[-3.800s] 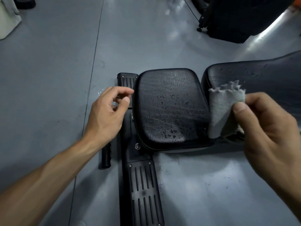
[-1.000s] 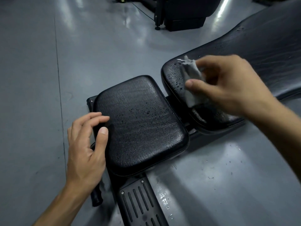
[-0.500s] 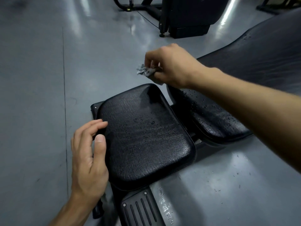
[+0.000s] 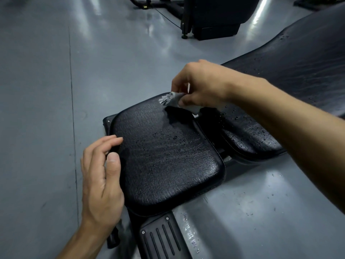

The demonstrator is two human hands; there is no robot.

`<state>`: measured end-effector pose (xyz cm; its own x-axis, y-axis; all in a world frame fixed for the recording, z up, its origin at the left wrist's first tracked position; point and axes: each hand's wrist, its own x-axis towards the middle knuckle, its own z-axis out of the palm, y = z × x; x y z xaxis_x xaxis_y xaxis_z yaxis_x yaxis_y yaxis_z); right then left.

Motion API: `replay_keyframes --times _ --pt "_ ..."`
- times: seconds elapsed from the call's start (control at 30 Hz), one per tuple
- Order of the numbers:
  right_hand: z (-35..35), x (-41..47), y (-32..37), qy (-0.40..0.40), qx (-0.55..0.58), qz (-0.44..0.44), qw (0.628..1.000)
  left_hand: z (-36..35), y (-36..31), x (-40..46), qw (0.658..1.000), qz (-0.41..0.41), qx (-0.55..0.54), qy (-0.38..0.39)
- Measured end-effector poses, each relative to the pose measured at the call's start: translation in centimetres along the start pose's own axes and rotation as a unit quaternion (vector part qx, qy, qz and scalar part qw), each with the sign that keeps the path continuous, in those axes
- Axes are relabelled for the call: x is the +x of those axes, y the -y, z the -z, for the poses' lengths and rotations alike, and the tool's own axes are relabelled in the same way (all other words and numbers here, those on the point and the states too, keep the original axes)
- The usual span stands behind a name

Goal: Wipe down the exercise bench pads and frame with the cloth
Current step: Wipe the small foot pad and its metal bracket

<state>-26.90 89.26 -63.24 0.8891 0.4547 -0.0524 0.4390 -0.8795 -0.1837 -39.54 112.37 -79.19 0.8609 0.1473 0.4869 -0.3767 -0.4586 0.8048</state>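
Glossy grey floor (image 4: 46,90) with light streaks; black gym machine (image 4: 211,17) beyond

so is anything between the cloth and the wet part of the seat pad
Nothing visible. The right hand pinches the cloth at the seat pad's far edge; the droplets lie on open surface nearer. The left hand is beside its left edge.

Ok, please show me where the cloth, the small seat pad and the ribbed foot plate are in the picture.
cloth (image 4: 170,100): head view, on the frayed grey end beside the right hand's fingers.
small seat pad (image 4: 168,165): head view, on the middle of its black top.
ribbed foot plate (image 4: 162,240): head view, on the grooved top.
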Motion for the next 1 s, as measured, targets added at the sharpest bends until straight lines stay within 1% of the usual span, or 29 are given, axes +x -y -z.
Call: replay_keyframes --times 0.07,0.17,0.2,0.23,0.37,0.43,0.47,0.57,0.6,0.63,0.67,0.77,0.83,0.9,1.0 --pt "0.3 -0.6 0.1 0.032 -0.007 -0.001 0.999 0.1 0.0 0.0 1.000 0.001 -0.002 0.001" --pt "1.0 -2.5 0.3 0.114 -0.016 -0.004 0.993 0.1 -0.1 0.0 1.000 0.001 -0.001 0.005" --pt "1.0 -2.9 0.4 0.121 -0.018 -0.006 0.992 0.1 -0.1 0.0 1.000 0.000 -0.002 0.006" --pt "1.0 -3.0 0.5 0.110 -0.019 -0.009 0.994 0.1 -0.1 0.0 1.000 0.001 -0.002 0.008" --pt "0.0 -1.7 0.5 -0.003 -0.018 -0.021 1.000 0.1 -0.2 -0.1 1.000 0.009 0.002 0.011" --pt "-0.1 -1.8 0.4 -0.007 -0.012 -0.017 1.000 0.1 -0.2 0.0 1.000 0.008 0.003 0.013" --pt "0.1 -2.2 0.4 0.010 -0.002 -0.016 1.000 0.1 -0.1 0.0 1.000 0.007 0.004 0.014" --pt "0.7 -4.6 0.4 0.100 0.031 -0.024 0.994 0.2 0.0 0.0 1.000 0.005 0.008 0.014" --pt "0.8 -5.4 0.5 0.122 0.037 -0.027 0.992 0.2 -0.1 0.0 1.000 0.005 0.009 0.014" --pt "0.8 -5.9 0.5 0.128 0.041 -0.029 0.991 0.1 -0.1 0.0 1.000 0.005 0.009 0.015" --pt "0.6 -6.1 0.5 0.114 0.046 -0.033 0.992 0.1 -0.1 0.0 1.000 0.006 0.009 0.015" --pt "-0.3 -5.0 0.4 0.010 0.039 -0.045 0.998 0.1 -0.2 0.0 1.000 0.008 0.012 0.016" --pt "-0.6 -3.9 0.4 -0.024 0.028 -0.048 0.998 0.1 -0.1 0.0 1.000 0.008 0.013 0.017" --pt "-0.2 -3.7 0.5 0.007 0.031 -0.047 0.998 0.1 -0.1 0.1 1.000 0.009 0.012 0.019" --pt "0.9 -5.2 0.8 0.121 0.052 -0.053 0.990 0.1 -0.1 0.0 1.000 0.011 0.011 0.017"
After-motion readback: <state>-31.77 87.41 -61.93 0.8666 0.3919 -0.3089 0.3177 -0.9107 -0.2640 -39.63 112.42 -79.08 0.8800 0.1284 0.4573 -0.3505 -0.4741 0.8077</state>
